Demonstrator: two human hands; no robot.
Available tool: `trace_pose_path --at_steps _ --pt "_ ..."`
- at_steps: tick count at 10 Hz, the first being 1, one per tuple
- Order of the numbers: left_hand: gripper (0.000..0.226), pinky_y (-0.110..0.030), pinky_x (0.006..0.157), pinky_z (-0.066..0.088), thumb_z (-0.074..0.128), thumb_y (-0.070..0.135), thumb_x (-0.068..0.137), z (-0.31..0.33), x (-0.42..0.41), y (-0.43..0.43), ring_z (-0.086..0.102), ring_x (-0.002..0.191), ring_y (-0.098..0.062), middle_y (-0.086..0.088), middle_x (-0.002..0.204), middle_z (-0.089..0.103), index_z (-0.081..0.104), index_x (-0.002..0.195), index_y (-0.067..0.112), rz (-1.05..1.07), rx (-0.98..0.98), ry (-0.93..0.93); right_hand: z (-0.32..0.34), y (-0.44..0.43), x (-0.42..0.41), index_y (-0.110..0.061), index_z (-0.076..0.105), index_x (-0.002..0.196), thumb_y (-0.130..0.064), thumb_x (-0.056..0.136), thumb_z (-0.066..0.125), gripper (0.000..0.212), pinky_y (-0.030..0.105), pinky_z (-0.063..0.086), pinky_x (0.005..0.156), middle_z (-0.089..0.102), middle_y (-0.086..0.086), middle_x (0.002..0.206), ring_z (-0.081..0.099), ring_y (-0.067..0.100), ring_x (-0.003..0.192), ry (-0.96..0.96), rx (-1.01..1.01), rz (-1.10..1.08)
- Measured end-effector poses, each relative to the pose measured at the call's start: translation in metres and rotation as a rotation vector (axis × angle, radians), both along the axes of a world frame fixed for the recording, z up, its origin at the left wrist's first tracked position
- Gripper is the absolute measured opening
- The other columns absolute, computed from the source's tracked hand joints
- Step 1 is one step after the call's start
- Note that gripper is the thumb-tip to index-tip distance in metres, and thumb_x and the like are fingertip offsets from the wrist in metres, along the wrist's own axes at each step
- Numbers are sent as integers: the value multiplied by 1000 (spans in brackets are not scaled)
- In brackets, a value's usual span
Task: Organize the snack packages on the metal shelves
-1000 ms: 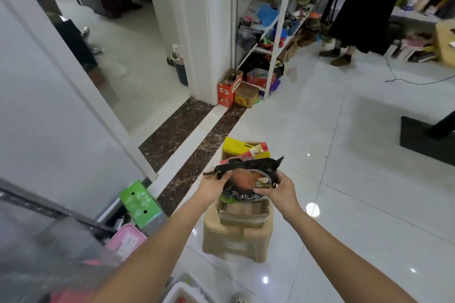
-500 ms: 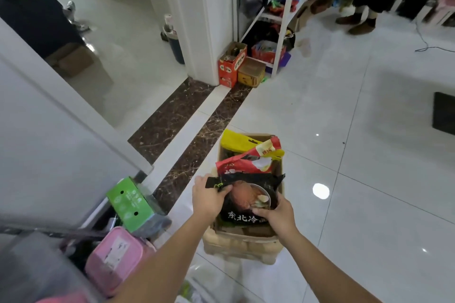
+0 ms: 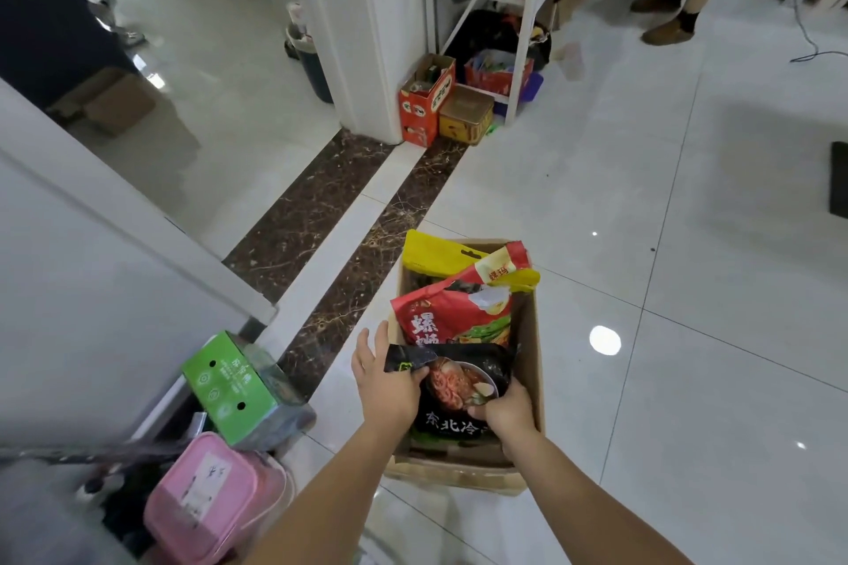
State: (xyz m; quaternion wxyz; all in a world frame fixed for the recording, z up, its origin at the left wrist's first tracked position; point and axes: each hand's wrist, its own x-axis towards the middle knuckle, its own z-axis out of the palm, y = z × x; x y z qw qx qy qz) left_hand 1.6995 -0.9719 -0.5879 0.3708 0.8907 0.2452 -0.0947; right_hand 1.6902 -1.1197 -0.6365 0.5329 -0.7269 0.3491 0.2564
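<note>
Hands (image 3: 385, 385) (image 3: 507, 413) grip black noodle packet (image 3: 459, 395) over box (image 3: 532, 335).

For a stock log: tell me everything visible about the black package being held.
The black package is a glossy, crinkled plastic pouch printed with a bowl of reddish noodles and white characters. It lies tilted, face up, over the near end of the cardboard box, overlapping the red package. The left hand pinches its upper left corner; the right hand grips its lower right edge.

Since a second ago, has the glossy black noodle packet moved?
Yes. The black noodle packet dropped into the brown cardboard box, toward its near wall.
</note>
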Motion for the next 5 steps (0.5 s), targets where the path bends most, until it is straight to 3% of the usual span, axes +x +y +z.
trace_pose_path --at_steps 2,3,4,5 --pt "73 -37 119 8 64 23 93 7 0 4 8 147 -28 -8 159 17 22 152 14 -119 140 -22 -3 4 5 -2 32 145 -5 80 74 77 42 40 107 49 19 141 47 35 130 61 -98 42" --pt "55 -40 119 8 51 35 99 12 -1 7 7 148 -29 -9 160 16 34 148 17 -298 315 -2 12 8 4 -3 20 149 -13 87 69 79 42 42 105 45 20 144 47 36 130 24 -190 78" --pt "53 -41 119 9 44 38 100 21 -9 18 7 148 -29 -10 161 13 30 150 26 -391 344 -4 36 10 0 -3 13 151 -24 90 64 82 40 38 108 33 15 152 40 33 136 -43 -335 198" --pt "55 -45 116 25 33 43 102 38 -30 37 27 145 -33 -16 157 28 32 152 21 -474 487 -134 81 12 -16 -7 28 146 -30 95 55 62 35 38 109 38 9 148 39 26 135 -166 -467 354"
